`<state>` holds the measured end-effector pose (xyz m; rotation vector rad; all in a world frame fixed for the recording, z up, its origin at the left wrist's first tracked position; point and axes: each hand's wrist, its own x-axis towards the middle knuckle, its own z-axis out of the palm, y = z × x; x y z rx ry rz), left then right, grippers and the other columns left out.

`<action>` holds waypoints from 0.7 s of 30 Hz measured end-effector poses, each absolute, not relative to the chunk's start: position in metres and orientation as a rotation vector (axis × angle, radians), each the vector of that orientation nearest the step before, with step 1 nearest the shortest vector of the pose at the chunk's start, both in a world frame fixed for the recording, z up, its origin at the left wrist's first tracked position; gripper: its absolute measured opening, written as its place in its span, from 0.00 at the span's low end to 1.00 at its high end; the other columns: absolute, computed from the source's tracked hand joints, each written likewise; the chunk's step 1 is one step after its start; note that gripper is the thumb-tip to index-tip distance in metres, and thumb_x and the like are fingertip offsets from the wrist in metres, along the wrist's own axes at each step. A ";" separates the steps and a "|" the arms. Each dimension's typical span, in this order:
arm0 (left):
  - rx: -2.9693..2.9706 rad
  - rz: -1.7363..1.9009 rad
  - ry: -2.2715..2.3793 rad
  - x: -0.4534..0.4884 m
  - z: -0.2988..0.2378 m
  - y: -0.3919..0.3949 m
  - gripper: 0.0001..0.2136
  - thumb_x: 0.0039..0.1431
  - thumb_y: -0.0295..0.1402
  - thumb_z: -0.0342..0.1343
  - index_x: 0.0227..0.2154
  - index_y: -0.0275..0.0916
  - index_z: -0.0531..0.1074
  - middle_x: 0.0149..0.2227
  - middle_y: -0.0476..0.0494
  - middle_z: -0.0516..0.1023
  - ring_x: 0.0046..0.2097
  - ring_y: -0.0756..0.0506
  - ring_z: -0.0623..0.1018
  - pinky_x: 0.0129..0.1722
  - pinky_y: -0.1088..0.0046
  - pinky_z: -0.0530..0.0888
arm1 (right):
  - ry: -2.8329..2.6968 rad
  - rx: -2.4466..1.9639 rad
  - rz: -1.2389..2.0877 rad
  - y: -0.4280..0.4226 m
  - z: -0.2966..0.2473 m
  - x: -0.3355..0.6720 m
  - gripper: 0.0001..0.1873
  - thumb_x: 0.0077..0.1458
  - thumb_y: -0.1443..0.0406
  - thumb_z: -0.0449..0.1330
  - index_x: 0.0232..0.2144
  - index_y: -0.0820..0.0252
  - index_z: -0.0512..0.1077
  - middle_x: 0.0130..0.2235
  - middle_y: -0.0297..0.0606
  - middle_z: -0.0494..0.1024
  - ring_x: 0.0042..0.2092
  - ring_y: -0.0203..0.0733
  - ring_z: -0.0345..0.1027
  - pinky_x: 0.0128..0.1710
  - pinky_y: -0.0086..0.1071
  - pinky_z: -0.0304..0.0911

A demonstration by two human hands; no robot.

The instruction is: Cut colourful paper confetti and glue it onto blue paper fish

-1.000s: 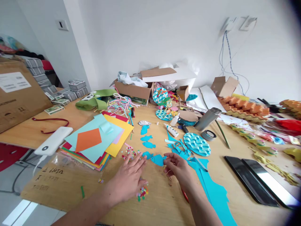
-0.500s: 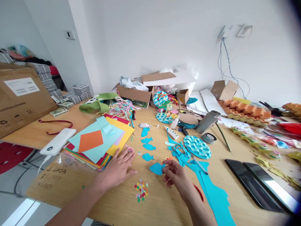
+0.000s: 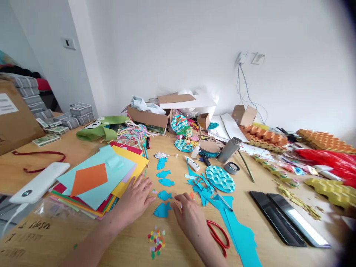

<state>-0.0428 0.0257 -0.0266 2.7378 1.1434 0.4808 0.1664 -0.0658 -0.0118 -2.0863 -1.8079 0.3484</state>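
My left hand (image 3: 137,197) lies flat with fingers apart beside the stack of coloured paper (image 3: 122,174); whatever is under its palm is hidden. My right hand (image 3: 189,214) rests on the table with its fingers curled down and together. Small pale and orange bits show at its fingertips, too small to name. Just left of those fingertips lies a blue paper fish (image 3: 162,210), the largest and nearest in a column of several blue fish (image 3: 164,195). Below them is a small heap of coloured paper dots (image 3: 156,239).
Red-handled scissors (image 3: 219,237) and blue paper offcuts (image 3: 236,226) lie right of my right hand. Farther back are a glue tube (image 3: 192,163), a wavy blue disc (image 3: 220,178), a tape roll (image 3: 231,168) and a metal flask (image 3: 229,149). Two black phones (image 3: 278,218) lie at right.
My right hand has come off the largest fish, which now lies below the others, and its fingers have curled over the table beside it. The view has turned right; more of the scissors shows.
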 end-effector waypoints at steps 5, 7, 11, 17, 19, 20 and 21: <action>2.718 0.698 1.027 -0.024 -0.016 0.038 0.15 0.63 0.34 0.51 0.50 0.40 0.72 0.54 0.40 0.74 0.61 0.38 0.66 0.61 0.52 0.63 | -1.735 -2.300 -0.004 0.002 0.004 0.223 0.16 0.61 0.65 0.52 0.48 0.62 0.72 0.50 0.51 0.74 0.53 0.53 0.65 0.51 0.38 0.56; 2.707 0.770 0.987 -0.017 -0.018 0.040 0.14 0.63 0.30 0.50 0.49 0.39 0.73 0.53 0.41 0.75 0.60 0.40 0.67 0.60 0.54 0.65 | -1.688 -2.342 -0.031 0.032 0.003 0.244 0.18 0.61 0.68 0.52 0.52 0.66 0.69 0.52 0.55 0.72 0.55 0.55 0.63 0.52 0.39 0.54; 2.680 0.879 0.975 -0.011 -0.032 0.040 0.15 0.63 0.27 0.46 0.48 0.38 0.73 0.50 0.40 0.77 0.56 0.40 0.71 0.55 0.55 0.72 | -1.592 -2.412 0.024 0.066 -0.009 0.268 0.18 0.57 0.71 0.54 0.51 0.70 0.69 0.48 0.58 0.74 0.52 0.55 0.66 0.50 0.38 0.55; 2.601 1.046 0.959 -0.014 -0.045 0.041 0.16 0.62 0.27 0.46 0.50 0.42 0.73 0.50 0.41 0.77 0.54 0.41 0.73 0.54 0.56 0.74 | -1.467 -2.292 0.088 0.068 -0.012 0.280 0.22 0.54 0.75 0.52 0.51 0.71 0.68 0.50 0.60 0.73 0.55 0.57 0.63 0.53 0.41 0.53; 2.542 1.107 0.964 -0.015 -0.046 0.042 0.16 0.63 0.28 0.47 0.51 0.41 0.72 0.50 0.40 0.76 0.53 0.41 0.73 0.53 0.58 0.74 | -1.445 -2.179 0.126 0.061 -0.002 0.278 0.24 0.55 0.73 0.51 0.55 0.68 0.64 0.53 0.57 0.71 0.56 0.55 0.62 0.54 0.42 0.54; 2.502 1.143 0.962 -0.015 -0.046 0.043 0.15 0.63 0.28 0.48 0.51 0.41 0.71 0.49 0.40 0.77 0.53 0.41 0.73 0.53 0.58 0.74 | -1.451 -2.114 0.166 0.054 0.003 0.274 0.25 0.56 0.71 0.50 0.57 0.65 0.62 0.53 0.53 0.71 0.55 0.53 0.63 0.53 0.41 0.56; 2.451 1.189 0.954 -0.015 -0.045 0.043 0.14 0.63 0.29 0.49 0.50 0.41 0.71 0.48 0.40 0.77 0.52 0.42 0.74 0.52 0.59 0.74 | -1.467 -2.036 0.234 0.047 0.009 0.269 0.24 0.58 0.68 0.50 0.57 0.62 0.62 0.52 0.49 0.72 0.53 0.51 0.65 0.50 0.40 0.60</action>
